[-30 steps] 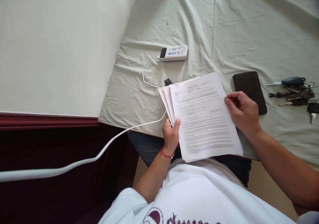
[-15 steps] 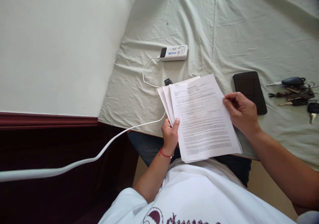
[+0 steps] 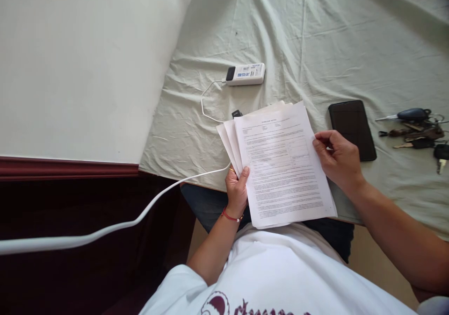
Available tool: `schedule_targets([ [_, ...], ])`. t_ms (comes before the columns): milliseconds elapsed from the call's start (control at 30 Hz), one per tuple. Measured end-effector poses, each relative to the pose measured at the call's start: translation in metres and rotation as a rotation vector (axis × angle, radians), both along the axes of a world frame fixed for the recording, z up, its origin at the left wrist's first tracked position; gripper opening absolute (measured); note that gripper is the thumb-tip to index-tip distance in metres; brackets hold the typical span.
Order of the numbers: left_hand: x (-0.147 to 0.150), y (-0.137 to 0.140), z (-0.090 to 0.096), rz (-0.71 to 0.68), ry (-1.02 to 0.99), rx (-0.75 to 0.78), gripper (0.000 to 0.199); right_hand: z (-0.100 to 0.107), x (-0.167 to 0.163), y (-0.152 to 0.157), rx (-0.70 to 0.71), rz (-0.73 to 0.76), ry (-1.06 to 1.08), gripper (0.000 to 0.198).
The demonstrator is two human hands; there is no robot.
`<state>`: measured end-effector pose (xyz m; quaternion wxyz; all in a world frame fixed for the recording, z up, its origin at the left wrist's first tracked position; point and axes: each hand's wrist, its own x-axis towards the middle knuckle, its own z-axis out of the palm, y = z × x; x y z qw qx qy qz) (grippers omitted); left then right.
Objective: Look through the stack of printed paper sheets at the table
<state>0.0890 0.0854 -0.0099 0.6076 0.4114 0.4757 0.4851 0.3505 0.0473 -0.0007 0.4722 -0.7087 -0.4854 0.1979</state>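
Observation:
Several printed paper sheets [image 3: 284, 175] are fanned out in front of my body, over the table's near edge. My left hand [image 3: 237, 189] grips their lower left side, thumb on top and the other fingers underneath. At the right edge of the top sheet, my right hand [image 3: 338, 158] pinches the paper between thumb and curled fingers. Dense text and a small boxed table cover the top page. The sheets beneath stick out at the left and along the top. A small black object [image 3: 236, 113] shows just past the sheets' upper left corner, partly hidden.
A white power bank [image 3: 246, 74] with a white cable [image 3: 147, 207] lies on the pale green cloth [image 3: 298, 34]. Right of my right hand are a black phone [image 3: 352, 130] and a bunch of keys [image 3: 419, 130]. A white surface [image 3: 80, 72] fills the upper left.
Both hands and the sheets have shifted slightly left. The fan has spread a little, with more of the back sheets' edges showing at the top. The grip of each hand stays the same.

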Motion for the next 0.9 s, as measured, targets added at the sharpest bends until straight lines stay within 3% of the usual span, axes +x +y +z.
schedule_targets([
  [200,-0.001,-0.0007,0.0004,0.014,0.008,-0.023,0.045,0.0016,0.0017,0.0008,-0.062,-0.014,-0.149,0.02],
  [567,-0.0014,0.0004,-0.0012,0.022,-0.036,-0.022,0.038,-0.0024,0.0021,0.0001,-0.181,-0.028,-0.158,0.047],
  [767,-0.0014,0.0008,-0.0007,0.034,-0.003,-0.026,0.041,-0.0028,0.0061,0.0011,-0.181,0.008,-0.054,0.045],
  [900,-0.0007,0.0012,-0.0002,0.026,-0.003,-0.025,0.04,0.0011,0.0046,0.0007,-0.152,0.04,0.177,0.03],
])
